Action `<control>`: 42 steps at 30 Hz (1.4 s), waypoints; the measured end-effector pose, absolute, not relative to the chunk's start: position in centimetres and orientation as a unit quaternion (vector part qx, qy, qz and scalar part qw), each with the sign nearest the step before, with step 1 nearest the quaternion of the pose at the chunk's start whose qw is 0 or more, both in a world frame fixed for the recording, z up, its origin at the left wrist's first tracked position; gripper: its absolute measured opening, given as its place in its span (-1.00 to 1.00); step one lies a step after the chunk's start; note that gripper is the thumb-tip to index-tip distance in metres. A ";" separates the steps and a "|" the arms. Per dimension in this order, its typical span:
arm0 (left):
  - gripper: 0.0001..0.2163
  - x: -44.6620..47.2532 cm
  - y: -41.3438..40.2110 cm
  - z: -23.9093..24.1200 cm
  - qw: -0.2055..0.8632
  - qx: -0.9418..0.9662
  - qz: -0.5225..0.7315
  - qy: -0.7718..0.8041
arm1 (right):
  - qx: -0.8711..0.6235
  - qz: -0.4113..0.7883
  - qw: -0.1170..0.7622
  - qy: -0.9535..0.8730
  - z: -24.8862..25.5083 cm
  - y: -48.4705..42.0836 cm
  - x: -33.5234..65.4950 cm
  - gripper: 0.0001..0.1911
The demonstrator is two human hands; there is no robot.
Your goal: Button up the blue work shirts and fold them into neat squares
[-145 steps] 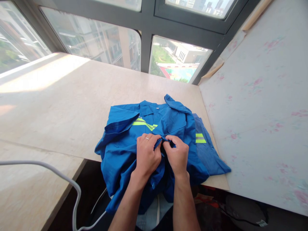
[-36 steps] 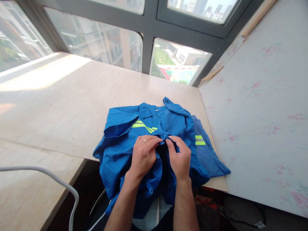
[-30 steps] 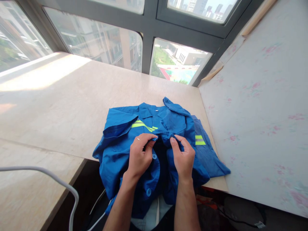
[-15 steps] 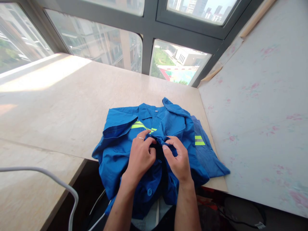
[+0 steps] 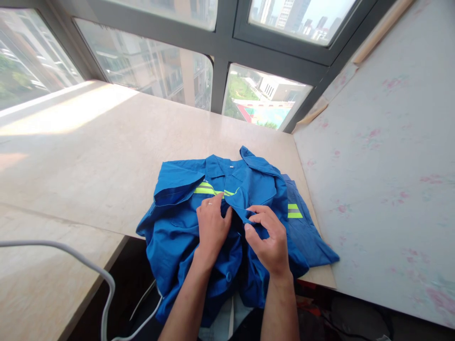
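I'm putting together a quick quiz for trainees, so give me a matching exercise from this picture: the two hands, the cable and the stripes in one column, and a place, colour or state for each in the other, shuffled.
Column one:
1 left hand
2 right hand
3 cable
4 stripes

Column two:
A yellow-green, across the blue shirt
B white, curves over the near left tabletop
C wears a ring
D pinches the blue shirt's front edge

Pairs: 1-C, 2-D, 3-B, 4-A

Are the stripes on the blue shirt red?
No, the stripes on the blue shirt are bright yellow-green, not red.
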State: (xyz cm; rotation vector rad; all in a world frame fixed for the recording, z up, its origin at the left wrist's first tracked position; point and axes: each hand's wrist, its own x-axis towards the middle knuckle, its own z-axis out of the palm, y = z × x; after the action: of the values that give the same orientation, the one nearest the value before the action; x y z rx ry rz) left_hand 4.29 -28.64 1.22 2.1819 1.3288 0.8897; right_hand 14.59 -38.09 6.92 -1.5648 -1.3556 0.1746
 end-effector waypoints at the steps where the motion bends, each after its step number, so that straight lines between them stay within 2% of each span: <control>1: -0.70 4.3 -28.6 1.2 0.213 0.786 0.319 0.485 | -0.652 0.075 0.502 -0.563 7.1 -38.3 14.6 -0.92; 3: -0.74 4.2 -28.4 1.1 0.208 0.783 0.328 0.485 | -0.666 0.079 0.490 -0.556 7.3 -38.6 14.7 -0.89; 6: -0.84 4.0 -28.2 1.0 0.206 0.777 0.369 0.466 | -0.716 0.066 0.486 -0.497 7.3 -38.7 14.9 -0.75; 9: -0.80 3.8 -28.1 0.8 0.212 0.774 0.401 0.443 | -0.770 0.065 0.454 -0.444 7.1 -38.6 15.0 -0.66; 11: -0.75 3.8 -28.2 0.6 0.216 0.766 0.419 0.438 | -0.788 0.073 0.422 -0.443 7.1 -38.5 14.9 -0.71; 14: -0.71 3.9 -28.4 0.5 0.216 0.750 0.455 0.430 | -0.786 0.067 0.400 -0.467 7.6 -38.3 14.7 -0.92; 16: -0.70 4.0 -28.6 0.6 0.210 0.742 0.479 0.420 | -0.771 0.064 0.393 -0.497 8.2 -37.9 14.3 -0.77; 18: -0.70 4.0 -28.7 0.7 0.209 0.736 0.497 0.411 | -0.754 0.069 0.382 -0.531 8.9 -37.1 14.0 -0.71; 28: -0.57 3.6 -28.7 0.7 0.301 0.708 0.497 0.401 | -0.769 0.112 0.232 -0.585 8.7 -31.1 14.5 -0.78; 31: -0.55 3.6 -28.8 0.6 0.317 0.703 0.492 0.403 | -0.774 0.147 0.249 -0.564 8.4 -31.1 15.1 -0.81; 36: -0.53 3.7 -28.8 0.5 0.332 0.707 0.482 0.397 | -0.744 0.210 0.352 -0.528 7.6 -31.5 16.2 -0.81; 42: -0.59 3.5 -28.6 0.5 0.347 0.705 0.495 0.372 | -0.739 0.227 0.374 -0.513 6.7 -31.9 16.4 -0.77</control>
State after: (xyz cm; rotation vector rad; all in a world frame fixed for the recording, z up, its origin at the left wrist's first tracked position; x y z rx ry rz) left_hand 3.53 -28.61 0.53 1.8277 0.9646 1.2831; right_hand 16.39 -31.90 6.65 -1.8911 -1.3125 0.5807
